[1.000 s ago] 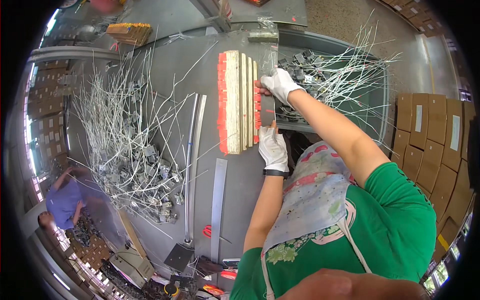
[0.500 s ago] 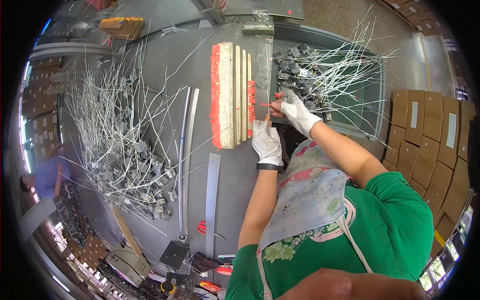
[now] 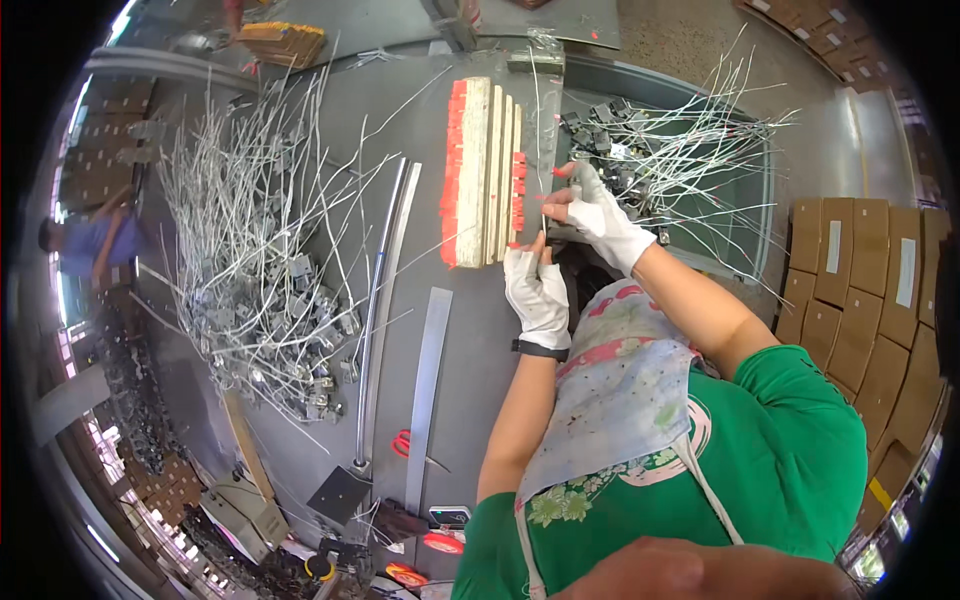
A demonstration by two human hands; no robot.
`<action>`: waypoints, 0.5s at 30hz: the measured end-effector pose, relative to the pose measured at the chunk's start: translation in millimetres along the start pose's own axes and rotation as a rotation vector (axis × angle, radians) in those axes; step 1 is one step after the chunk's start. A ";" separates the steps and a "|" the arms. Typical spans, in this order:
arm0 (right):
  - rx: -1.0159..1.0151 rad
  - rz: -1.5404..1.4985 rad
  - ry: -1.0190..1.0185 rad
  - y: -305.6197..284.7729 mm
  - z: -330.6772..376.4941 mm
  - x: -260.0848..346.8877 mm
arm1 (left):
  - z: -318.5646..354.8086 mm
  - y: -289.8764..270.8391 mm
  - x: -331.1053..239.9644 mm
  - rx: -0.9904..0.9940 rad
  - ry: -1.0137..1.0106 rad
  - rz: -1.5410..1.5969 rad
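A thin white wire (image 3: pixel 539 130) stands lengthwise over the table edge, its lower end running down to both hands. My left hand (image 3: pixel 537 297), in a white glove with bare fingertips, pinches the wire's lower end; whatever part sits there is mostly hidden. My right hand (image 3: pixel 604 222), gloved the same way, closes thumb and finger on the wire just above. A small red piece shows at the tip of its raised finger. Left of the hands lies a block of stacked pale strips (image 3: pixel 474 175), with red tabs (image 3: pixel 518 190) along the near side and a red fringe opposite.
A green-grey bin (image 3: pixel 735 200) at right holds small metal parts with white wires. A tangled heap of wired parts (image 3: pixel 265 320) covers the table's left. Between lie a metal rail (image 3: pixel 376 300), a flat metal strip (image 3: pixel 428 400) and red-handled scissors (image 3: pixel 402 443). Cartons (image 3: pixel 850 250) stand at right.
In the view, the block and table things have shifted right and slightly up. My right hand has risen a little along the wire. The red strip that stuck out from its fingertips no longer shows there.
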State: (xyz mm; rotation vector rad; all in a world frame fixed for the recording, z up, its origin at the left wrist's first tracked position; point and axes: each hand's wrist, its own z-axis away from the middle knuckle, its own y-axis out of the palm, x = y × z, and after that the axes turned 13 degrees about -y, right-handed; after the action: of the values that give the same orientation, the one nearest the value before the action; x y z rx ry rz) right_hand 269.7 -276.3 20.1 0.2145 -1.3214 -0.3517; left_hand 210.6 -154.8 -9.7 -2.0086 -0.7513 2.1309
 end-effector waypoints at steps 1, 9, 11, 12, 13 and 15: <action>0.013 0.002 -0.010 0.9 2.9 -0.5 | 3.9 -7.8 -7.5 0.023 -0.050 0.061; 0.095 0.056 -0.405 43.0 55.3 24.4 | 37.8 -59.4 -36.9 -0.022 0.013 0.189; 0.110 0.014 -0.442 48.0 68.1 32.5 | 42.8 -69.9 -40.1 -0.061 0.093 0.147; 0.143 -0.090 -0.399 53.3 74.0 36.5 | 43.3 -79.3 -39.9 -0.031 0.114 0.190; 0.177 -0.192 -0.352 58.4 79.9 40.2 | 43.1 -89.4 -39.8 -0.001 0.132 0.233; 0.198 -0.179 -0.361 71.3 93.8 40.9 | 37.8 -115.9 -28.0 0.194 -0.093 0.352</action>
State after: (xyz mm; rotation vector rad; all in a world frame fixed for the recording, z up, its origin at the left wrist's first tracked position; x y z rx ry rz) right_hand 196.4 -221.0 104.4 0.4533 -1.7007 -0.4240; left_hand 149.0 -75.7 65.1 -2.0719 -0.1959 2.3869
